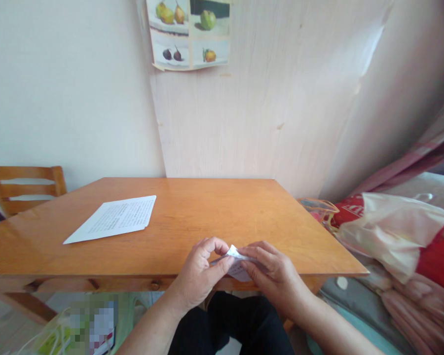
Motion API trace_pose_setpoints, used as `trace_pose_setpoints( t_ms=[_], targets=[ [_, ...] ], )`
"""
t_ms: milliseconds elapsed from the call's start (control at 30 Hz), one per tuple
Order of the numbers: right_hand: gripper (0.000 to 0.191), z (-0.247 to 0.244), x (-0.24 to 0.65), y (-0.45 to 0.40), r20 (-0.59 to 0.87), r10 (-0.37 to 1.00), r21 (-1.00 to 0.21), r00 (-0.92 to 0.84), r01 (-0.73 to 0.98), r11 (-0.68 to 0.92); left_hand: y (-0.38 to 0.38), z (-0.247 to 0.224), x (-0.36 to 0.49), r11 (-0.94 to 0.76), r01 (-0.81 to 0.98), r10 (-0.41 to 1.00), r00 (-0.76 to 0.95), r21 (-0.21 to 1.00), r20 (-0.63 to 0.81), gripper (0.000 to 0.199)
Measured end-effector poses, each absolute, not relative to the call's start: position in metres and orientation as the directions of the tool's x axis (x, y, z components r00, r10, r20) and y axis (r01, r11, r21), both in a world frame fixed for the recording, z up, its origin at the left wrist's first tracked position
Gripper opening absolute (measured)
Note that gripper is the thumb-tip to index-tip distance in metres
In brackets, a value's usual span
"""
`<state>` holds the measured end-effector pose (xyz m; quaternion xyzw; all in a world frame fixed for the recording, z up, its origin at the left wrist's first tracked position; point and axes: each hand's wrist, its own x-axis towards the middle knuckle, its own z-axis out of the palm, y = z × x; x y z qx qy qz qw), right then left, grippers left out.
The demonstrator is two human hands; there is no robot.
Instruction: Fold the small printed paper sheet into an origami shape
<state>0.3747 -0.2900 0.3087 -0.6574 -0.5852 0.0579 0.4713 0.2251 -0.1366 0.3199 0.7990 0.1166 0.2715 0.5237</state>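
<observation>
A small folded piece of printed paper (240,272) is held between my two hands at the table's front edge, with a white pointed tip standing up in the middle. My left hand (203,271) pinches its left side between thumb and fingers. On the right side, my right hand (274,268) grips it with the thumb below and the fingers on top. Part of the paper is hidden behind the fingers. Printed white sheets (120,217) lie on the left part of the wooden table (207,212).
A wooden chair (29,187) stands at the far left. Bags (388,227) and fabric are heaped right of the table. Below the table at the left is a plastic bag (55,340). Fruit pictures (190,34) hang on the wall.
</observation>
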Motion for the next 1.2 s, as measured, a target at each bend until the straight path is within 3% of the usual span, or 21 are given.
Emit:
trace_pose_setpoints(
  t_ms=[67,200,367,833,1000,1100,1200],
  targets=[
    [0.024,0.31,0.375,-0.291,0.473,0.829,-0.68,0.297,0.722,0.13,-0.136,0.318,0.224,-0.459,-0.092,0.475,0.815,0.884,0.332,0.015],
    [0.025,0.311,0.374,-0.294,0.467,0.842,-0.644,0.269,0.757,0.115,-0.135,0.319,0.221,-0.577,-0.051,0.466,0.799,0.815,0.38,0.031],
    [0.029,0.309,0.375,-0.295,0.485,0.827,-0.61,0.285,0.788,0.086,-0.134,0.325,0.218,-0.716,-0.033,0.374,0.825,0.697,0.423,0.011],
    [0.015,0.313,0.378,-0.298,0.453,0.832,-0.651,0.321,0.757,0.062,-0.129,0.32,0.211,-0.625,-0.037,0.423,0.824,0.78,0.378,0.013],
    [0.015,0.314,0.377,-0.295,0.369,0.827,-0.794,0.424,0.606,0.043,-0.13,0.319,0.212,-0.511,-0.077,0.433,0.837,0.856,0.333,0.016],
    [0.022,0.311,0.378,-0.292,0.278,0.828,-0.913,0.487,0.402,0.071,-0.13,0.317,0.214,-0.423,-0.108,0.478,0.817,0.9,0.323,0.017],
    [0.031,0.309,0.379,-0.289,0.202,0.849,-0.977,0.489,0.16,0.14,-0.131,0.314,0.216,-0.24,-0.112,0.515,0.827,0.964,0.224,0.02]
  ],
)
